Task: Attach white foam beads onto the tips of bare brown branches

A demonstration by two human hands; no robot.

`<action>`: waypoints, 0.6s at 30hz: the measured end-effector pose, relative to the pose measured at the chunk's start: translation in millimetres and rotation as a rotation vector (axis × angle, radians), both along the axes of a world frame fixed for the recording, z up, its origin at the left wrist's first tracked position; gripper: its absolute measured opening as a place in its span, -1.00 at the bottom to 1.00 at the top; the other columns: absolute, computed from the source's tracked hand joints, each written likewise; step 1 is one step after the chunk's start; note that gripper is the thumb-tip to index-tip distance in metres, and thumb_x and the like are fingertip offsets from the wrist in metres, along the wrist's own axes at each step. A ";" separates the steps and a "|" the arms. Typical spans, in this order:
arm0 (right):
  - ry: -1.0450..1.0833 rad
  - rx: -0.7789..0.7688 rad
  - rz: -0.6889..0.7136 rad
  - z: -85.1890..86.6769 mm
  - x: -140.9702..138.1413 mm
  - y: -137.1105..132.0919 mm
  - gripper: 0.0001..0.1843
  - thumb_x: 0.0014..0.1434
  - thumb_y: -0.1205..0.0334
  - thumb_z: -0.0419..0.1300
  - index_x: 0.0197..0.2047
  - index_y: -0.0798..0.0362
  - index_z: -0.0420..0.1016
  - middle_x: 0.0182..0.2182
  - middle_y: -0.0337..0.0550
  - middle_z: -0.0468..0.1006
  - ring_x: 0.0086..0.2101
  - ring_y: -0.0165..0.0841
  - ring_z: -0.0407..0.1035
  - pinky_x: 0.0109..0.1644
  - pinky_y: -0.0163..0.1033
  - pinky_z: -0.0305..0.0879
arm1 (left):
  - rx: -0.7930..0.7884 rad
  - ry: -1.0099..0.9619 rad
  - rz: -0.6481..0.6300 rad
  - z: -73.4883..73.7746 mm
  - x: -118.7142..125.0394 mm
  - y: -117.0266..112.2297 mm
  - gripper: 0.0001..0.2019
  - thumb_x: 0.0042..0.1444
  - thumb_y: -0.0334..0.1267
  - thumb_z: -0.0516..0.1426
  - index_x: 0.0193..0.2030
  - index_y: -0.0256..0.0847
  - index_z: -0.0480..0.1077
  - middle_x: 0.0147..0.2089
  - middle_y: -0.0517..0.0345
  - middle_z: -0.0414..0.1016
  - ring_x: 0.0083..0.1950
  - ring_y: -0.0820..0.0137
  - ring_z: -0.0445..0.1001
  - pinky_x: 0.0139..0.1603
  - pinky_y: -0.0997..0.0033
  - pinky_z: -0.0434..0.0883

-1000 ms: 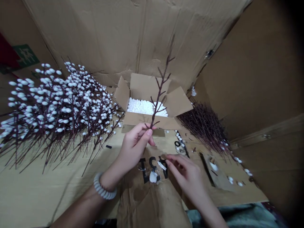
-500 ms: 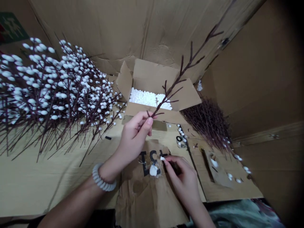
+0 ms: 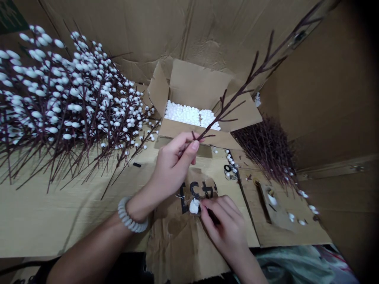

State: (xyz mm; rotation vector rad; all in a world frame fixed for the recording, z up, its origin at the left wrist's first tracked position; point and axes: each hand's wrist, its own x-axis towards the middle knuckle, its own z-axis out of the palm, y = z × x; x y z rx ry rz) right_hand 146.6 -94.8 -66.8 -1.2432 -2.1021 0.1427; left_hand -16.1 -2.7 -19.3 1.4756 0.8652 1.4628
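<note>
My left hand (image 3: 174, 165) is shut on the lower end of a bare dark brown twig (image 3: 237, 94), which leans up and to the right over an open cardboard box (image 3: 192, 138). A white coiled bracelet (image 3: 132, 215) circles that wrist. My right hand (image 3: 225, 227) is pinching at a white foam lump (image 3: 194, 206), and its fingertips touch the lump. A dark item (image 3: 213, 216) is partly hidden under those fingers. Below them lies a torn cardboard sheet (image 3: 177, 240) with black printed characters.
White foam balls (image 3: 189, 114) fill the box. A large pile of branches with white buds (image 3: 59, 98) lies to the left, and a pile of bare dark twigs (image 3: 266, 154) to the right. Cardboard walls (image 3: 177, 31) surround the cardboard work surface (image 3: 59, 221).
The twig has tilted from nearly upright to leaning right. My right hand has moved down from the small white strip to the foam lump. The whole view has shifted slightly.
</note>
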 end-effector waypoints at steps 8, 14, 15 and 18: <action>0.022 0.013 0.015 -1.1 -0.1 -1.8 -0.79 0.12 0.51 0.12 -0.24 0.06 0.46 -0.45 -0.14 0.52 -0.43 -0.34 0.32 -0.37 -0.22 0.35 | -0.007 0.038 0.012 1.6 -0.5 -1.2 -0.89 0.26 -0.28 0.00 -0.22 -0.15 0.34 -0.54 0.29 0.27 -0.44 0.45 0.36 -0.43 0.46 0.34; 0.026 0.010 0.021 -2.2 1.8 -3.5 -0.81 0.08 0.53 0.13 -0.28 0.09 0.44 -0.49 -0.14 0.47 -0.43 -0.34 0.28 -0.39 -0.23 0.32 | -0.002 0.044 0.008 1.6 -0.8 -0.7 -0.89 0.25 -0.29 0.01 -0.23 -0.16 0.34 -0.54 0.31 0.29 -0.49 0.48 0.33 -0.41 0.46 0.34; 0.028 0.008 0.020 -2.7 2.2 -4.1 -0.81 0.08 0.53 0.12 -0.29 0.09 0.44 -0.49 -0.14 0.46 -0.43 -0.34 0.28 -0.39 -0.23 0.32 | 0.000 0.045 0.009 1.6 -0.8 -0.6 -0.89 0.26 -0.28 0.01 -0.23 -0.17 0.34 -0.54 0.31 0.29 -0.49 0.48 0.33 -0.42 0.46 0.34; 0.069 0.004 -0.005 -3.7 4.4 -5.9 -0.82 0.09 0.52 0.12 -0.30 0.07 0.44 -0.49 -0.15 0.46 -0.43 -0.34 0.30 -0.38 -0.21 0.33 | 0.001 0.047 0.017 1.9 -0.6 -0.8 -0.89 0.25 -0.30 0.01 -0.22 -0.17 0.34 -0.55 0.31 0.29 -0.50 0.48 0.32 -0.45 0.47 0.31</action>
